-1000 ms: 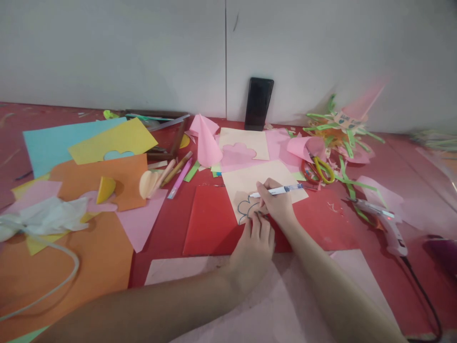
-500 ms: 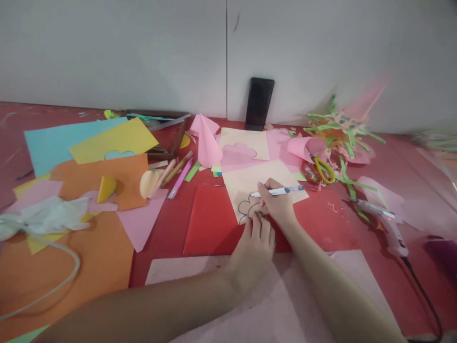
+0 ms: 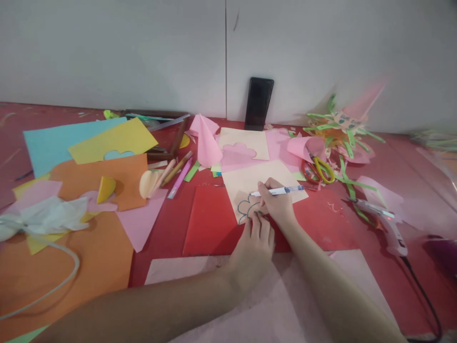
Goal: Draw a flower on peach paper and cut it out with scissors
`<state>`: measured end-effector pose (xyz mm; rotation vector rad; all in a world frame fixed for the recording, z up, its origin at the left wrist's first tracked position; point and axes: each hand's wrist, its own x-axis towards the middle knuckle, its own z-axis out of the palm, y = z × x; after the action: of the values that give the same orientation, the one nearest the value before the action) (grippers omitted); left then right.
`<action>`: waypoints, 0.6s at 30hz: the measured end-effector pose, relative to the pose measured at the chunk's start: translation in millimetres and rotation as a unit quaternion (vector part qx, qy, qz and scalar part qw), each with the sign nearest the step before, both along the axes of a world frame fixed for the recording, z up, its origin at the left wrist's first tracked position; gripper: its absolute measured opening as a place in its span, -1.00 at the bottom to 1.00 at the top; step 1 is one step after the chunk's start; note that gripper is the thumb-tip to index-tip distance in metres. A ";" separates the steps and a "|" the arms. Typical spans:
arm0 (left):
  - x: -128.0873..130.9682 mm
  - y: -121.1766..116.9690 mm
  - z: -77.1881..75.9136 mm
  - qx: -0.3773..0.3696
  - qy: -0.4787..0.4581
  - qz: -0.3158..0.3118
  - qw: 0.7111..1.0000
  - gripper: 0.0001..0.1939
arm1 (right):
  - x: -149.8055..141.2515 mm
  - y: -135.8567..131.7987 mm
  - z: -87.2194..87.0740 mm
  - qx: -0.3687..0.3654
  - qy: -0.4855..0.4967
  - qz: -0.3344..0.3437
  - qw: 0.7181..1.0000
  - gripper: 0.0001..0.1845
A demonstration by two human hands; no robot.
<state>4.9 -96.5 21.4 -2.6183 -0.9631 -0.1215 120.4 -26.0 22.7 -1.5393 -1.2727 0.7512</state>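
Observation:
My right hand (image 3: 277,202) is closed round a white-and-blue marker (image 3: 285,190), its tip on a cream sheet of paper (image 3: 233,178). Dark scalloped lines, like flower petals, are drawn near the sheet's lower edge. My left hand (image 3: 255,243) lies with its fingers stretched over that lower edge, just below the drawn lines and close to the right hand. The sheet rests partly on a red board (image 3: 207,219). Part of the drawing is hidden under my fingers.
Beyond the sheet stand a pink paper cone (image 3: 207,145) and a black phone (image 3: 259,104) leaning on the wall. Scissors (image 3: 324,170) and a glue gun (image 3: 391,228) with a cord lie on the right. Coloured paper (image 3: 107,267) and pens (image 3: 180,178) are on the left.

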 end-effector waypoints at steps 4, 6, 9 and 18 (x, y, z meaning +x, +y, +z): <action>-0.5 0.1 -0.1 -0.002 0.006 -0.008 1.000 -0.63 | 2.5 1.2 0.4 -0.005 0.009 0.011 1.000 -0.63; -0.3 -0.1 -0.7 -0.002 0.003 -0.005 1.000 -0.63 | 3.0 1.5 0.0 -0.008 0.013 0.013 1.000 -0.63; 0.3 -0.3 -1.2 0.000 -0.003 -0.003 1.000 -0.63 | 2.6 1.3 -0.2 -0.016 0.021 0.021 0.999 -0.62; 0.4 0.0 -0.2 -0.008 -0.009 -0.004 1.000 -0.62 | 2.4 1.7 -1.5 -0.044 0.049 0.036 0.997 -0.63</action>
<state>5.3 -96.5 21.2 -2.6393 -0.9646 -0.1398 122.8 -24.2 21.2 -1.5141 -1.2422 0.9285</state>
